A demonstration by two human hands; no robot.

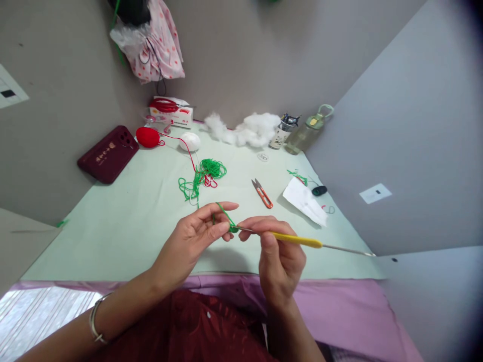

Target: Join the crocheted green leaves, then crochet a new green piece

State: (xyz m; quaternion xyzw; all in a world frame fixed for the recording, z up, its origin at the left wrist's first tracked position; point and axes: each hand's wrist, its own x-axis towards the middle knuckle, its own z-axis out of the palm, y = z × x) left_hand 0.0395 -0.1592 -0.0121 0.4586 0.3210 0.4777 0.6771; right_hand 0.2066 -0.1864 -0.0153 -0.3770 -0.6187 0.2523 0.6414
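Observation:
My left hand (pixel 192 234) pinches a small green crochet piece (pixel 234 229) between thumb and fingers, and green yarn runs over its raised index finger. In my right hand (pixel 281 251) is a crochet hook (pixel 296 240) with a yellow handle and metal ends. Its left tip meets the crochet piece; the other end points out to the right. Beyond my left hand lies a loose tangle of green yarn (pixel 213 168) with some red strands. Orange-handled thread snips (pixel 262 193) rest on the table past my right hand.
Across the pale-green table (pixel 124 221) stand a red yarn ball (pixel 148 137), a white yarn ball (pixel 189 142), white stuffing (pixel 258 129), a pen cup (pixel 281 134) and a bottle (pixel 307 131). A dark red phone (pixel 108 154) leans at left. White paper (pixel 305 201) lies right. Walls enclose the table.

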